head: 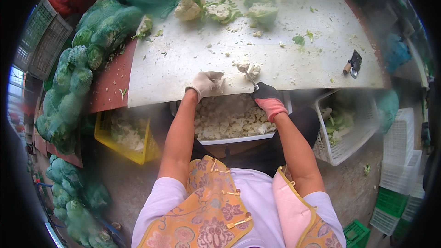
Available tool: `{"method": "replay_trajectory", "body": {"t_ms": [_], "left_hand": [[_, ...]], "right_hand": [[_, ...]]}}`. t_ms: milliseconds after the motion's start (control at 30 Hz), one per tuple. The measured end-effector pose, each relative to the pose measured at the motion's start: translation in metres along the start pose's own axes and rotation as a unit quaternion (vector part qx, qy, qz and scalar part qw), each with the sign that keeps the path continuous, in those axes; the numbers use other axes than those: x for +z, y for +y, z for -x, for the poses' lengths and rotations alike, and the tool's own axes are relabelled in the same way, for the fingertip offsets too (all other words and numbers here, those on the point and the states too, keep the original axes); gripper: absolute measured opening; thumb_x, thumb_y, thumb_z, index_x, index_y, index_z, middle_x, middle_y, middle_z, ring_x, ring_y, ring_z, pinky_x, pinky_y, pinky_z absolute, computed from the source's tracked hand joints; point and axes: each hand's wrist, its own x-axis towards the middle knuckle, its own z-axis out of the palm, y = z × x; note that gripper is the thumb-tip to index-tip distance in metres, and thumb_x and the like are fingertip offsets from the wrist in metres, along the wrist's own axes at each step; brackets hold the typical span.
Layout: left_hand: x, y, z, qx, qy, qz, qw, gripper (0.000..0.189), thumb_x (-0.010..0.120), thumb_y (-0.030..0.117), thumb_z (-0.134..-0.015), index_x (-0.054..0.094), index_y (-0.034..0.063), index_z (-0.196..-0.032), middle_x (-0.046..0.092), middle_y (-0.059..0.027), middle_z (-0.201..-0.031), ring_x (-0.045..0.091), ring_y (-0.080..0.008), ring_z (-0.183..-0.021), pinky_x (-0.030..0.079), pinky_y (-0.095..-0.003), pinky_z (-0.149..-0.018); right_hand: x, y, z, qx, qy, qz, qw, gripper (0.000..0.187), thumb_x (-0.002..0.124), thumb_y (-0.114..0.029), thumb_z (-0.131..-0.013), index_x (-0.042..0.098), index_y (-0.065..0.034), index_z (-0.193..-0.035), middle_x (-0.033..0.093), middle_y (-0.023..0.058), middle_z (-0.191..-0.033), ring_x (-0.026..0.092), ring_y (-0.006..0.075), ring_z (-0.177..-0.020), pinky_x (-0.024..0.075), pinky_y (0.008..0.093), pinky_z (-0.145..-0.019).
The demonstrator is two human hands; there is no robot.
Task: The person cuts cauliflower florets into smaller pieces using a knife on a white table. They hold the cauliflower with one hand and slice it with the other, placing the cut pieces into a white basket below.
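My right hand (268,94), in a black and pink glove, grips a small knife (250,78) by its handle. The blade reaches to cut cauliflower pieces (253,70) on the white tabletop (179,75). My left hand (206,83), in a pale glove, is just left of them at the table's front edge, fingers bent. Blur at its fingertips hides whether a pale piece is between them. Below both hands, a white crate (237,141) holds many cauliflower florets (234,119).
Cauliflower heads (188,8) and trimmed leaves lie toward the back. A cleaver (355,62) rests at right. Green net sacks (77,72) line the left side. A yellow crate (144,158) and another white crate (336,158) with trimmings flank my legs.
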Motion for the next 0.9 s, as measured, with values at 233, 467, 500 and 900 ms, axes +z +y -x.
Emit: {"method": "replay_trajectory", "body": {"t_ms": [233, 467, 500, 900], "left_hand": [[0.034, 0.036, -0.004, 0.125, 0.032, -0.11, 0.985, 0.054, 0.074, 0.003, -0.078, 0.057, 0.002, -0.129, 0.063, -0.0157, -0.121, 0.065, -0.0177, -0.093, 0.051, -0.0263, -0.084], [0.065, 0.018, -0.016, 0.097, 0.167, -0.126, 0.973, 0.027, 0.075, 0.004, -0.077, 0.068, 0.0031, -0.103, 0.071, -0.0112, -0.096, 0.066, -0.0172, -0.082, 0.052, -0.0289, -0.075], [0.061, 0.013, -0.017, 0.076, 0.179, -0.118, 0.974, 0.023, 0.075, 0.006, -0.076, 0.069, 0.0038, -0.098, 0.071, -0.0122, -0.093, 0.066, -0.0186, -0.082, 0.052, -0.03, -0.074], [0.056, 0.004, 0.02, 0.228, 0.204, -0.153, 0.94, 0.035, 0.057, -0.011, -0.076, 0.061, 0.005, -0.106, 0.061, -0.0095, -0.094, 0.061, -0.0184, -0.083, 0.055, -0.0298, -0.072]], "right_hand": [[0.004, 0.004, 0.006, 0.007, -0.042, 0.021, 0.999, 0.024, 0.053, -0.02, -0.083, 0.062, -0.0054, -0.1, 0.066, 0.0223, -0.098, 0.062, 0.0414, -0.094, 0.0498, 0.0462, -0.079], [0.041, 0.042, 0.018, -0.073, 0.009, -0.033, 0.997, 0.021, 0.057, -0.021, -0.078, 0.065, -0.005, -0.089, 0.066, 0.0208, -0.088, 0.062, 0.0411, -0.087, 0.0493, 0.0459, -0.075], [0.045, 0.051, 0.02, -0.08, 0.01, -0.065, 0.995, 0.022, 0.059, -0.023, -0.078, 0.064, -0.0051, -0.089, 0.067, 0.0194, -0.087, 0.062, 0.0403, -0.085, 0.0491, 0.0456, -0.074], [0.028, 0.059, 0.033, -0.091, 0.073, -0.181, 0.977, 0.018, 0.066, -0.022, -0.078, 0.06, -0.0051, -0.083, 0.058, 0.0086, -0.063, 0.058, 0.0202, -0.057, 0.0453, 0.0346, -0.054]]}}
